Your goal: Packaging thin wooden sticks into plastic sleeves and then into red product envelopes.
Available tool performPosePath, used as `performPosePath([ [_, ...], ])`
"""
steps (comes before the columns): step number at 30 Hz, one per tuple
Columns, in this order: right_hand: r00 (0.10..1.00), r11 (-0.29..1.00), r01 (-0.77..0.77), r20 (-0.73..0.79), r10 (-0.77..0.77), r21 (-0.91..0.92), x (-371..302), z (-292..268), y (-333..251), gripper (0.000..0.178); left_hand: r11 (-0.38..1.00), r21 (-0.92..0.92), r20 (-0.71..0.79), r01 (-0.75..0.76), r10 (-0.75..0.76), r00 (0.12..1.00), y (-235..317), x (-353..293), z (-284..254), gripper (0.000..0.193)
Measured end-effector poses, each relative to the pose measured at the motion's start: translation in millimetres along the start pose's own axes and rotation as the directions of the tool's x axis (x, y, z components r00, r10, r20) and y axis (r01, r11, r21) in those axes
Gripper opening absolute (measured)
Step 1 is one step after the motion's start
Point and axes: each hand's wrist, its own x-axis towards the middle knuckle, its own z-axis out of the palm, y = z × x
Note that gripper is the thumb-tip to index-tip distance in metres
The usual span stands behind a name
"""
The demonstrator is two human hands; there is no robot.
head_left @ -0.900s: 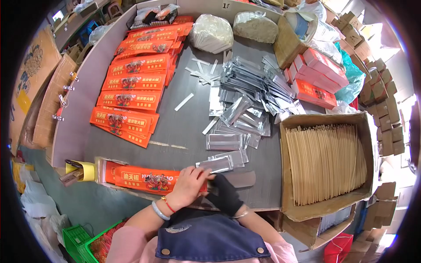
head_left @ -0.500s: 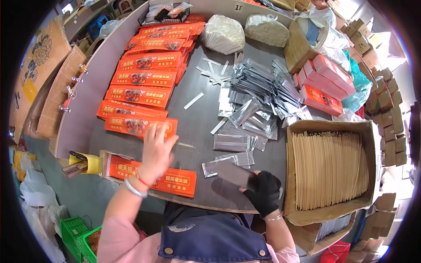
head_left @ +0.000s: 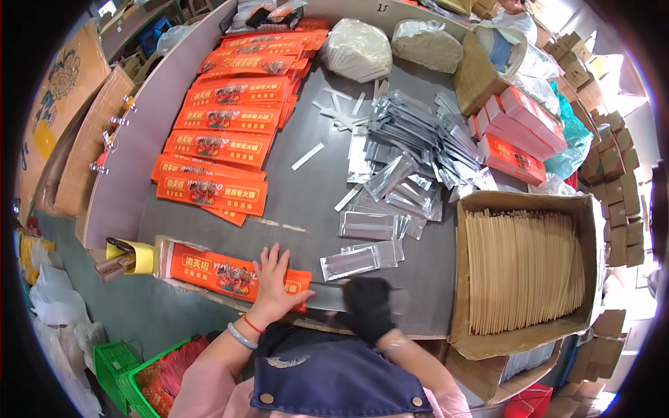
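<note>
Left hand point(head_left: 273, 285) off pile point(head_left: 209, 191), now spread-fingered on packet point(head_left: 198, 267), near-left edge of surface point(head_left: 313, 209): packet steadied. Right hand point(head_left: 368, 306) swung in, over strip point(head_left: 325, 297); fingers blurred, grip unclear.

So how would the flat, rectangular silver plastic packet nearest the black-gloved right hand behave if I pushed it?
The flat, rectangular silver plastic packet is probably light, since it looks thin. Its glare suggests a slick surface that may slide easily. Lying flat, it seems unlikely to roll.
</note>
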Motion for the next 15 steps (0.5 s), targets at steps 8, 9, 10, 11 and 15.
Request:
performPosePath([
  [8, 0.917, 0.953, -0.278, -0.264, 0.300, 0.118, -17, -10, 47, 0.067, 0.896, -0.167, -0.061, -0.411, 0.406, 0.912, 33, 135, -18, 0.061],
  [9, 0.915, 0.955, -0.275, -0.275, 0.296, 0.114, -27, -10, 54, 0.067, 0.864, -0.182, -0.123, -0.469, 0.453, 0.883, 42, 171, -12, 0.053],
  [10, 0.894, 0.942, -0.324, -0.297, 0.334, 0.085, -32, -9, 60, 0.064, 0.833, -0.183, -0.187, -0.522, 0.492, 0.850, 47, 209, -6, 0.045],
  [11, 0.870, 0.924, -0.378, -0.321, 0.374, 0.052, -35, -6, 65, 0.062, 0.823, -0.152, -0.226, -0.547, 0.510, 0.830, 50, 249, 4, 0.043],
  [15, 0.842, 0.915, -0.397, -0.366, 0.395, 0.074, -40, 7, 66, 0.059, 0.801, -0.066, -0.338, -0.595, 0.543, 0.769, 60, 395, 47, 0.039],
])
